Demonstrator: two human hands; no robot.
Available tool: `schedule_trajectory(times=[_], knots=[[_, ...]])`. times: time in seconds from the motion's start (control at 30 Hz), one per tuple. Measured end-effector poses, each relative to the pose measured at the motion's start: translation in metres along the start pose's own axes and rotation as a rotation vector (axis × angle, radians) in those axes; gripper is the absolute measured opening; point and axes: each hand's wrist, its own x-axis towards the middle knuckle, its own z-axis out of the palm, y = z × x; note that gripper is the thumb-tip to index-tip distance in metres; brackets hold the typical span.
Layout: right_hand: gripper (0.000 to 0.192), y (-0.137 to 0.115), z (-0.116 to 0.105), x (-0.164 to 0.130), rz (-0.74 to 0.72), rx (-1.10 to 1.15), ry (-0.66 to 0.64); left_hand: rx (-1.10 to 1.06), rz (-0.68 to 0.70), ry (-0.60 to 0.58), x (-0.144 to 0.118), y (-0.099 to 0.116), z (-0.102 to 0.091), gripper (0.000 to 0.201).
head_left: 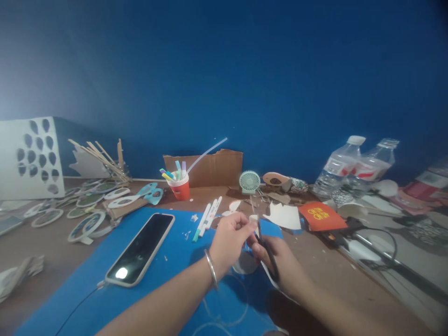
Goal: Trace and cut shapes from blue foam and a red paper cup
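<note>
My right hand point(282, 261) is wrapped round dark-handled scissors point(270, 262), whose blades point away from me. Close against it on the left, my left hand point(229, 235), below a silver bangle point(211, 268), pinches a small white piece point(254, 218) that looks like paper, right at the blades. Whether the blades are closed on it I cannot tell. Beneath both hands a whitish round piece point(245, 263) lies on the blue sheet point(182, 284). Several white markers point(207, 218) and tiny white scraps point(188, 235) lie just beyond my left hand.
A phone point(142, 249) on a cable lies left on the sheet. Paper rings point(87, 226) and blue-white scissors point(131, 198) are further left. At the back stand a red cup of markers point(180, 189), a small fan point(249, 182) and bottles point(338, 163). An orange packet point(322, 216) lies right.
</note>
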Motion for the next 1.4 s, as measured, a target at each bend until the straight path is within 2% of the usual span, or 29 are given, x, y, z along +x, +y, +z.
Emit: schedule_trajectory(times=[0.4,0.6,1.03,1.4], knots=[[0.052,0.002,-0.001,0.0,-0.009,-0.019,-0.01,0.002,-0.006,0.0,0.001,0.0,-0.001,0.021],[0.055,0.004,-0.004,0.002,0.04,-0.062,-0.019,0.007,-0.025,-0.001,0.002,0.002,-0.002,0.021],[0.051,0.007,-0.005,0.004,-0.04,-0.054,-0.019,-0.023,-0.048,0.014,0.005,0.004,-0.005,0.019],[0.05,0.007,-0.01,0.004,-0.014,-0.099,-0.045,-0.024,-0.049,0.014,0.006,0.002,-0.007,0.019]])
